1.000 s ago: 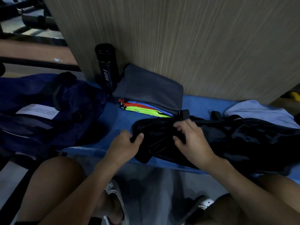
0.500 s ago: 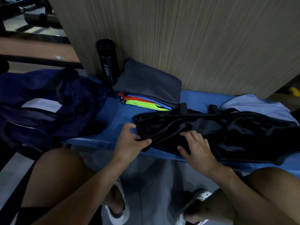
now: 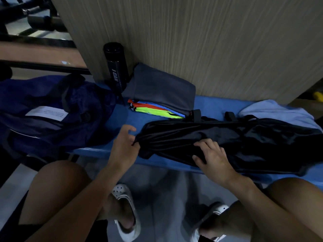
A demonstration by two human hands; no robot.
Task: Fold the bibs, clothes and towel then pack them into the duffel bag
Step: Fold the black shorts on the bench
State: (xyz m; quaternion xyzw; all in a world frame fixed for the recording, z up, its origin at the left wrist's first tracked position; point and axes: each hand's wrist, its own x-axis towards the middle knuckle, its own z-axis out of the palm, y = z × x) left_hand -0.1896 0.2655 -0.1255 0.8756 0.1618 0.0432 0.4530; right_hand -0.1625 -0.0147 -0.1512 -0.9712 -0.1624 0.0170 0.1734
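Note:
A black duffel bag (image 3: pixel 244 142) lies flat and limp along the blue bench (image 3: pixel 215 106). My left hand (image 3: pixel 123 149) pinches the bunched left end of the bag. My right hand (image 3: pixel 214 158) grips the bag's fabric at its near side, fingers curled into a fold. Behind the bag's left end sits a folded stack: a grey garment (image 3: pixel 162 88) on top of orange, blue and neon-green bibs (image 3: pixel 153 111). A pale blue towel (image 3: pixel 277 111) lies crumpled behind the bag's right part, partly hidden by it.
A navy bag (image 3: pixel 52 116) with a white label lies on the bench's left end. A black bottle (image 3: pixel 116 65) stands against the wooden wall (image 3: pixel 192 41) behind the stack. My knees and white clogs are below the bench's front edge.
My left hand has taken the bag's left end between its fingers and drawn it taut. My right hand slid from the bag's top edge down to its near side.

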